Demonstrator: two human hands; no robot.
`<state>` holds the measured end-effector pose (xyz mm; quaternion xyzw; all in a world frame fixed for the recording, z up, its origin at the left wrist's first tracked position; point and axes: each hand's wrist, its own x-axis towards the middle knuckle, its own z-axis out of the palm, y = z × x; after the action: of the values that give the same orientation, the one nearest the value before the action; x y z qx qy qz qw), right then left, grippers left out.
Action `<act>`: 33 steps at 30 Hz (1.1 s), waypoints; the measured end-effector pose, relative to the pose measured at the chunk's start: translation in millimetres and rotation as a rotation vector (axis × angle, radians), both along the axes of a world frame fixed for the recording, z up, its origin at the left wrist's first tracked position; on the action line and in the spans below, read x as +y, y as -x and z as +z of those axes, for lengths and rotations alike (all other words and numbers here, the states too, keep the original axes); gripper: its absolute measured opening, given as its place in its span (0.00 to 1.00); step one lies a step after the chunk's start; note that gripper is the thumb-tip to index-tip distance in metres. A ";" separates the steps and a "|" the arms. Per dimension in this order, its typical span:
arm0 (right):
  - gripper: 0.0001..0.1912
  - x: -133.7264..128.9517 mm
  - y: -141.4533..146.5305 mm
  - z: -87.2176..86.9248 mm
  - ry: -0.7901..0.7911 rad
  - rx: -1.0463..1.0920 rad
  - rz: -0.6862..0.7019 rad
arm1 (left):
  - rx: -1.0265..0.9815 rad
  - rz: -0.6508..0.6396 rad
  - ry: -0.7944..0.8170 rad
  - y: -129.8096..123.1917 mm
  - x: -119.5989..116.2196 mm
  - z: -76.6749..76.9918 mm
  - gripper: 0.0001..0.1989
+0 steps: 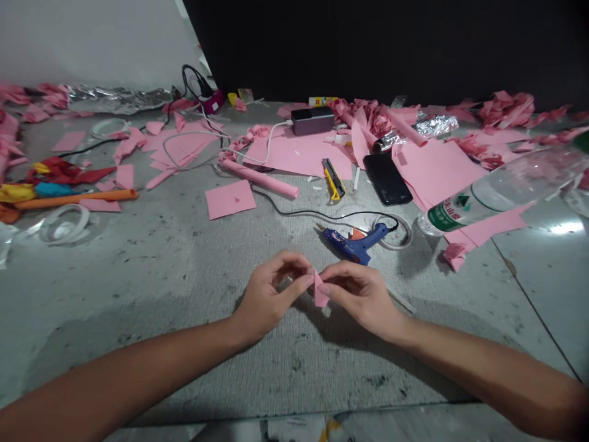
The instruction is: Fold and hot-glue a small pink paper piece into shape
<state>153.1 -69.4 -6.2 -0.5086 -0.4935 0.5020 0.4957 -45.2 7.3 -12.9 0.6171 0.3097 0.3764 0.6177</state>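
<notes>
Between my two hands is a small folded piece of pink paper [321,296], held above the grey table [193,344]. My left hand [275,293] pinches its upper left edge between thumb and fingers. From the other side, my right hand [361,294] grips it with thumb and forefinger. Just beyond the right hand lies a blue glue gun [352,244] on its side, its nozzle pointing left. Part of a white stick [401,302] shows beside my right wrist. A pink paper rectangle [230,199] lies flat farther off to the left.
A yellow utility knife [333,181], a black phone [388,178] and a power bank [312,121] lie beyond the glue gun. At right, a plastic bottle [501,184] lies tilted. Pink paper scraps [184,147] and cables cover the back. Tape rolls [64,224] sit at left.
</notes>
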 end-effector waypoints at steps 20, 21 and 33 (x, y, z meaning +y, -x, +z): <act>0.15 1.3 0.0 0.4 -0.031 -0.186 0.010 | 0.091 -0.084 -0.131 -1.4 2.2 7.2 0.07; 0.15 1.3 -0.2 -0.1 -0.033 -0.190 0.007 | 0.089 -0.090 -0.119 -1.4 2.4 6.7 0.06; 0.14 2.0 4.1 -1.8 -0.015 -0.150 -0.076 | 0.029 0.002 0.052 -0.7 1.0 7.6 0.11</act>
<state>149.0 -67.5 -8.0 -0.5596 -0.5132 0.4395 0.4798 -44.5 8.3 -5.2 0.6061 0.3288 0.3599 0.6285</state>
